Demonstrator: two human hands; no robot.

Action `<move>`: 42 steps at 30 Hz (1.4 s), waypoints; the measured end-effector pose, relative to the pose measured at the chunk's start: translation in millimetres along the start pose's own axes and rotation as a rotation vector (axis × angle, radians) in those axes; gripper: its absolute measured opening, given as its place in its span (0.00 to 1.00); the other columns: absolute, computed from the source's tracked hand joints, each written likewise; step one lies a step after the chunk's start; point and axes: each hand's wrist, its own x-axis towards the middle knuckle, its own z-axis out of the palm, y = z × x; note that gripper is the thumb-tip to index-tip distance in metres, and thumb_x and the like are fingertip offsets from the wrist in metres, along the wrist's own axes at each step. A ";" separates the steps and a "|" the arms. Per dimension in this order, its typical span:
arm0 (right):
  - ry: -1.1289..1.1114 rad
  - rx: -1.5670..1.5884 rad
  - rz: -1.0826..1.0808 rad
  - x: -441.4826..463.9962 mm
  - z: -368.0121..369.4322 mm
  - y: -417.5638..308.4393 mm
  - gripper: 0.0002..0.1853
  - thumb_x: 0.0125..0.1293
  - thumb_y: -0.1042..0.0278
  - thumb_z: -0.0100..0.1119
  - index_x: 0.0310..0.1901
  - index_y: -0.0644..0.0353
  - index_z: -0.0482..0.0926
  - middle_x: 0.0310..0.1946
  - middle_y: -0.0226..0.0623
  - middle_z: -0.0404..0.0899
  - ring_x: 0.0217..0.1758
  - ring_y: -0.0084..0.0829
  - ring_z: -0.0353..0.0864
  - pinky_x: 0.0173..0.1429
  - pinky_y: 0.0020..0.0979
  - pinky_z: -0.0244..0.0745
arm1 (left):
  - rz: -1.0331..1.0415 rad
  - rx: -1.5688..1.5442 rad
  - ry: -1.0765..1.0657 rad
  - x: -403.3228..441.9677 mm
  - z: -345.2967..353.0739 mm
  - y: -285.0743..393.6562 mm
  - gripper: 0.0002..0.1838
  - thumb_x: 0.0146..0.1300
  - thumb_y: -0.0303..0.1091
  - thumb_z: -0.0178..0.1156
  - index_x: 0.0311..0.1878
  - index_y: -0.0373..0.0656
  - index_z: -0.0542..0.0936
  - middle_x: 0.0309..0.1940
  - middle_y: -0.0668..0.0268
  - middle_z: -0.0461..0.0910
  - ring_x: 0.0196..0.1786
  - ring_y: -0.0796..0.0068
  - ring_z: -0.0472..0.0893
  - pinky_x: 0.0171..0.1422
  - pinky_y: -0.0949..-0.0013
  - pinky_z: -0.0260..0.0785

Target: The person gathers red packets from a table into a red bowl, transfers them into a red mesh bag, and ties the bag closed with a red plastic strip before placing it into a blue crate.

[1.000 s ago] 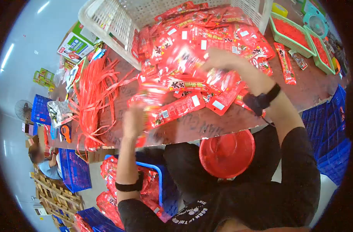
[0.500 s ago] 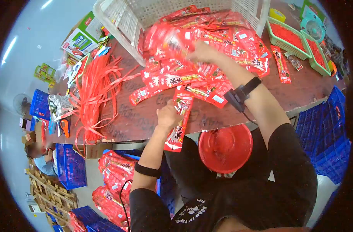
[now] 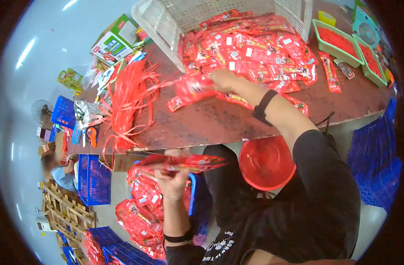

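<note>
My left hand (image 3: 173, 182) is closed around some long red snack packets (image 3: 202, 163), held roughly level below the table's front edge and smeared by motion. Over the table, my right hand (image 3: 225, 81) grips a red packet (image 3: 191, 87) at its right end; this packet is blurred too. Behind it a heap of the same printed packets (image 3: 255, 48) spills out of a white plastic basket (image 3: 160, 37) lying on its side. A bundle of red plastic ribbon (image 3: 129, 101) is spread on the table to the left of my right hand.
Green trays (image 3: 319, 37) of small red pieces stand at the right, by a single packet (image 3: 329, 73). A red bucket (image 3: 266, 163) sits below the table edge. Filled packet bags (image 3: 142, 221) lie at lower left. A seated person (image 3: 65, 174) is beyond blue crates (image 3: 93, 181).
My left hand has moved left and down off the table edge, swinging its packets from upright to level. My right hand has come down and forward from the heap with a packet.
</note>
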 end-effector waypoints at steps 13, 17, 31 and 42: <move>0.244 0.483 0.414 -393.3 96.7 -54.1 0.18 0.44 0.80 0.55 0.38 0.50 0.77 0.36 0.33 0.71 0.45 0.37 0.69 0.50 0.36 0.64 | -0.245 -0.038 -0.842 -87.9 99.4 -187.3 0.11 0.44 0.19 0.62 0.32 0.44 0.78 0.62 0.55 0.61 0.66 0.59 0.59 0.66 0.61 0.51; -0.315 0.148 0.151 -400.2 64.6 -75.6 0.18 0.48 0.73 0.58 0.45 0.51 0.73 0.36 0.34 0.72 0.46 0.37 0.72 0.49 0.38 0.67 | -0.099 0.402 -1.557 -121.2 98.0 -200.9 0.08 0.44 0.25 0.61 0.28 0.44 0.72 0.50 0.57 0.71 0.64 0.55 0.61 0.65 0.57 0.52; -0.125 -0.211 0.132 -163.7 -23.5 93.5 0.63 0.24 0.46 0.75 0.66 0.52 0.50 0.64 0.43 0.52 0.67 0.47 0.48 0.67 0.51 0.43 | 0.387 0.895 -0.803 147.8 83.6 -141.1 0.24 0.48 0.34 0.62 0.50 0.40 0.70 0.44 0.57 0.73 0.49 0.57 0.72 0.53 0.58 0.65; 0.134 0.184 -0.005 -129.9 -72.0 136.6 0.16 0.52 0.56 0.61 0.39 0.57 0.78 0.32 0.40 0.76 0.39 0.36 0.75 0.45 0.35 0.68 | 0.002 1.442 -0.699 240.7 17.0 -189.0 0.27 0.53 0.39 0.60 0.56 0.42 0.66 0.29 0.55 0.78 0.33 0.55 0.78 0.40 0.54 0.70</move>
